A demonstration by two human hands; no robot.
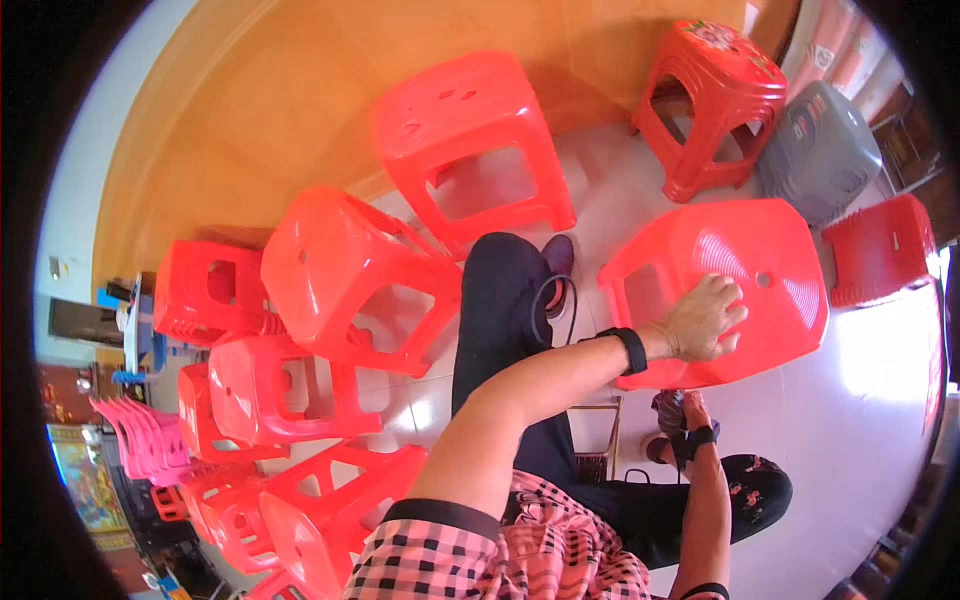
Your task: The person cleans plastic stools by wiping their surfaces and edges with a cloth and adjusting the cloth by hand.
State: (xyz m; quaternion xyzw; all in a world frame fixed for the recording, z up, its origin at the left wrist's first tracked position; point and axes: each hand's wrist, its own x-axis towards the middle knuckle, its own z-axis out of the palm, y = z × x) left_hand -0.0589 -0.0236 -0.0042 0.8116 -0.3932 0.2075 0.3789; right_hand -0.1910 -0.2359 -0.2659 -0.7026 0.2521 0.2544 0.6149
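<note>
A red plastic stool (790, 245) is tilted in front of me, its ringed seat with a centre hole facing up toward me. My left hand (705, 320), with a black band on the wrist, rests on that seat, its fingers slightly bent and spread, grasping nothing I can see. Below the stool's near edge is my right hand (695, 410), partly hidden by the stool. It is closed on a dark, crumpled cloth (670, 408). My knees, in dark trousers (505, 320), are spread on either side of my arms.
Red stools (460, 110) stand along the orange wall (290, 90), with several more (290, 395) to the left. A flower-topped stool (715, 90) and a grey stool (820, 150) stand at the upper right, near a red stool stack (880, 250). Pink chairs (145, 440) are stacked far left.
</note>
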